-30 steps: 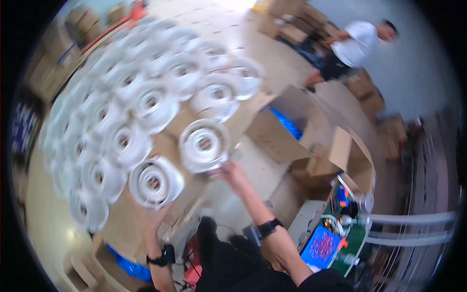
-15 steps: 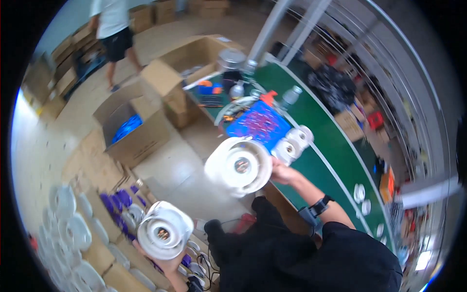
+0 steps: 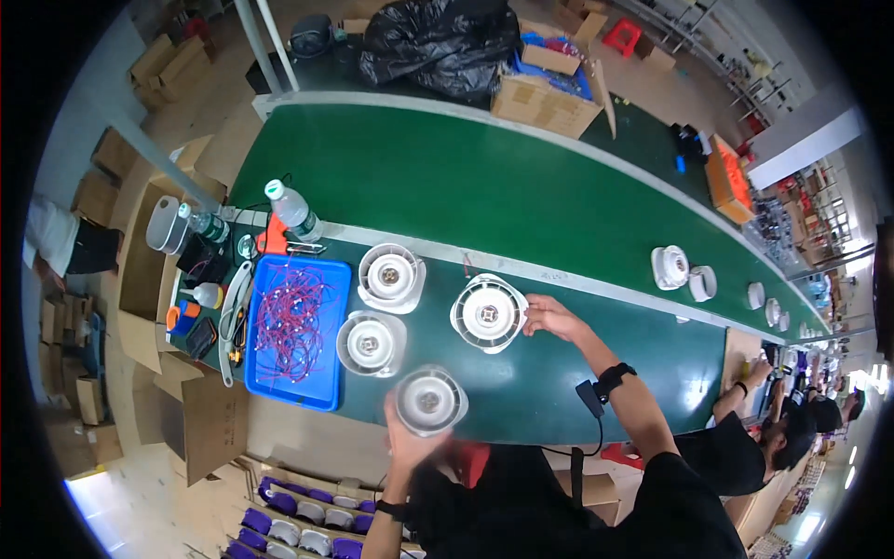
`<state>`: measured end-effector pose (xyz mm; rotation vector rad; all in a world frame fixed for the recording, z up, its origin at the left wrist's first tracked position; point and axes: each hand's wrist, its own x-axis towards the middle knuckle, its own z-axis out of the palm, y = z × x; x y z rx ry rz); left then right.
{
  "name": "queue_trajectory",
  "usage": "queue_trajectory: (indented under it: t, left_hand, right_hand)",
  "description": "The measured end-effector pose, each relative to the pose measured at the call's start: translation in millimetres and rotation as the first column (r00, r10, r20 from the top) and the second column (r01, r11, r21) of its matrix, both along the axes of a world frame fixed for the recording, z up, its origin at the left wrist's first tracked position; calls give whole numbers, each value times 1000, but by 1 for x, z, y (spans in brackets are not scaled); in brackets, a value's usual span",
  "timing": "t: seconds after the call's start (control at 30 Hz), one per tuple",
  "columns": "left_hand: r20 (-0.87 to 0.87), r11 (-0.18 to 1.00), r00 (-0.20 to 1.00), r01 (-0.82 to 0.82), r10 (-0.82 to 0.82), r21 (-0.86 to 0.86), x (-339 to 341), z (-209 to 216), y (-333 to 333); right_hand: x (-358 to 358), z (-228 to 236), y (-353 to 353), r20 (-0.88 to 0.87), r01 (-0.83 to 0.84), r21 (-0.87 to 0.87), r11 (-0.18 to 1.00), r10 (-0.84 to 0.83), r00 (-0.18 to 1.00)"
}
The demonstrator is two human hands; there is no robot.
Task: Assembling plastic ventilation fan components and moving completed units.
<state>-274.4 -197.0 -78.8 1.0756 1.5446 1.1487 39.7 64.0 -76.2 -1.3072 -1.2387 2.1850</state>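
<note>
My left hand [image 3: 406, 440] is closed around a white round plastic housing [image 3: 430, 402], somewhat blurred, at the near edge of the green bench. My right hand [image 3: 551, 320] grips the right rim of a second white round housing [image 3: 488, 315], with its ringed, metal-centred side facing up. That one appears to rest on the bench top, though its underside is hidden. Two similar housings, one farther back [image 3: 391, 278] and one nearer [image 3: 371, 344], sit to the left of it, beside a blue tray [image 3: 343, 373] of tangled red wires.
Left of the tray lie a clear bottle [image 3: 292, 211], a smaller bottle [image 3: 205, 224], an orange tool [image 3: 273, 235] and a white curved strip [image 3: 235, 317]. More white parts [image 3: 670, 267] stand along the belt. Cartons of purple and white parts [image 3: 312, 512] are below; co-workers [image 3: 745, 447] sit at right.
My view has swung from the floor and cartons to the bench. Both hands have carried their housings across; the left one came up from above the cartons to the bench's near edge.
</note>
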Motion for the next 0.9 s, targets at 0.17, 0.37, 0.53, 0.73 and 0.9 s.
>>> queue_trajectory:
  t: [0.17,0.37,0.53,0.73,0.9]
  left_hand:
    - [-132,994,985,-110,107,-15,33,-28,36]
    - [-163,978,967,-178,194,111,62,-42,75]
    - [-324,891,832,-391,450,231,60,-57,75]
    - [-134,940,945,-266,298,211,48,-34,32]
    - [-217,957,935,-256,281,136,-52,8,-142]
  right_hand:
    - [-17,-55,59,5,-188,-27,982,188,982]
    - [-59,-63,100,160,-192,63,979,180,971]
    - [-108,-41,96,467,-201,387,900,-3,884]
    - [-59,60,59,703,-559,652,512,-134,698]
    - [-187,199,-85,621,-666,721,191,249,744]
